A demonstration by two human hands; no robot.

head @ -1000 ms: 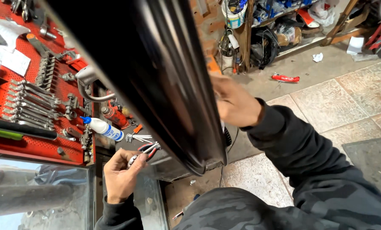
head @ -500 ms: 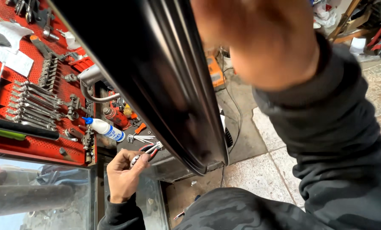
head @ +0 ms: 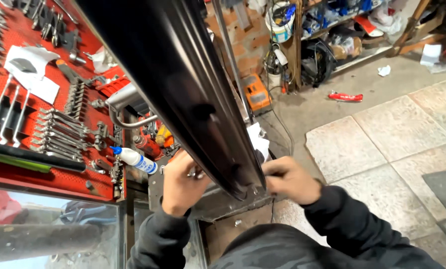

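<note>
Both hands meet at the lower end of a long black metal panel [head: 183, 84], which slants up and away between them. The left hand [head: 182, 185] is curled on the panel's left side, fingers bent around something small at its edge; what it grips I cannot tell. The right hand [head: 288, 179] is closed in a loose fist against the right side, knuckles up. Both wrists wear dark sleeves. The panel is smooth, glossy and ridged lengthwise. Beyond lies a white glue bottle [head: 134, 159], then a red tool board [head: 38, 109] hung with steel wrenches [head: 58, 132].
</note>
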